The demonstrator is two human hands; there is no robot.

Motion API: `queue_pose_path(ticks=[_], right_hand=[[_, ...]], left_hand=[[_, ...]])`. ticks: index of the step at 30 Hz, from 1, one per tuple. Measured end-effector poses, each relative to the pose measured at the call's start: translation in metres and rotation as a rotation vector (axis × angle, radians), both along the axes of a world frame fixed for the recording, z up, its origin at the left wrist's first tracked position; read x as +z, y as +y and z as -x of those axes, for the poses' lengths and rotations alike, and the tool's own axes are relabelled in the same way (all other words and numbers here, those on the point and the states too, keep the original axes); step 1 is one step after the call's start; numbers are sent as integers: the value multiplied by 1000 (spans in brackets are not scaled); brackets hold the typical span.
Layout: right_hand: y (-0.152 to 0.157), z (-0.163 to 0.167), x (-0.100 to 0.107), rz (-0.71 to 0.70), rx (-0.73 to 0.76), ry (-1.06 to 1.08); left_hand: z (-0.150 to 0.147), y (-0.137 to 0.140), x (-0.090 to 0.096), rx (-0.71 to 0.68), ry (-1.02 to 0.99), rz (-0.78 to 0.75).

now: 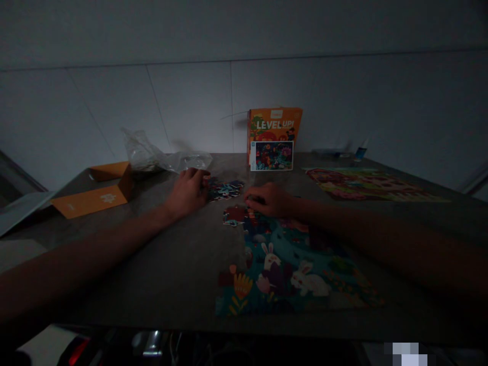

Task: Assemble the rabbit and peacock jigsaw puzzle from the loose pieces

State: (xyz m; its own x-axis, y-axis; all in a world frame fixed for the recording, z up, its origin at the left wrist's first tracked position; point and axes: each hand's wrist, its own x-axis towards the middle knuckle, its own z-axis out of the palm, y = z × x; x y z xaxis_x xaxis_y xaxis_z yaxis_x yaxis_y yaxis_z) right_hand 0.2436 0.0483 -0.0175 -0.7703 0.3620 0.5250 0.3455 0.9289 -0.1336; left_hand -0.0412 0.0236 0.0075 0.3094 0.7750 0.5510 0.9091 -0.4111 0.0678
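Observation:
A partly assembled jigsaw puzzle (282, 274) with white rabbits and plants lies before me. My right hand (272, 199) is over its far edge, fingers curled in a pinch. A small dark puzzle piece (256, 199) seems to be between thumb and forefinger, though dim light blurs it. Just left of that hand, a few puzzle pieces (233, 216) lie at the puzzle's upper left. My left hand (188, 190) rests by a pile of loose puzzle pieces (224, 189), its fingers bent inward at the pile's left side. What those fingers hold, if anything, is hidden.
Behind the pile stands an orange box (276, 124) with a picture card (273, 156) leaning on it. An open orange box part (91, 200) and clear plastic bags (143, 152) sit left. Another puzzle (373, 185) and a small bottle (360, 152) are at right.

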Motion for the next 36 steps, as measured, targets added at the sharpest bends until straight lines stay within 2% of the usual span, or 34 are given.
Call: queue_pose_path(ticks=[2, 5, 9, 16, 19, 21, 23, 25, 29, 32, 36], right_hand=[[0, 0, 0, -13, 2, -11], [-1, 0, 2, -20, -3, -33], [-2, 1, 3, -14, -20, -61], [-1, 1, 3, -25, -23, -66], [0, 0, 2, -18, -21, -71], [0, 0, 1, -13, -27, -62], [-2, -1, 2, -6, -33, -38], [-6, -1, 5, -23, -3, -26], [-17, 0, 11, -188, 142, -91], [-23, 1, 14, -251, 157, -128], [-22, 0, 13, -271, 140, -114]], left_hand=[[7, 11, -4, 104, 49, 116], [10, 19, -10, 83, 83, 211], [5, 16, -13, -21, 95, 194], [3, 16, -9, -67, 74, 241], [3, 18, -10, -35, 5, 309], [2, 16, -10, -40, -76, 270], [-2, 9, -9, -111, -158, 143], [-7, -2, -6, -258, -176, 35], [-18, -27, 2, -597, -33, -49], [-23, -37, 3, -658, -10, -44], [-23, -36, 2, -602, -13, 7]])
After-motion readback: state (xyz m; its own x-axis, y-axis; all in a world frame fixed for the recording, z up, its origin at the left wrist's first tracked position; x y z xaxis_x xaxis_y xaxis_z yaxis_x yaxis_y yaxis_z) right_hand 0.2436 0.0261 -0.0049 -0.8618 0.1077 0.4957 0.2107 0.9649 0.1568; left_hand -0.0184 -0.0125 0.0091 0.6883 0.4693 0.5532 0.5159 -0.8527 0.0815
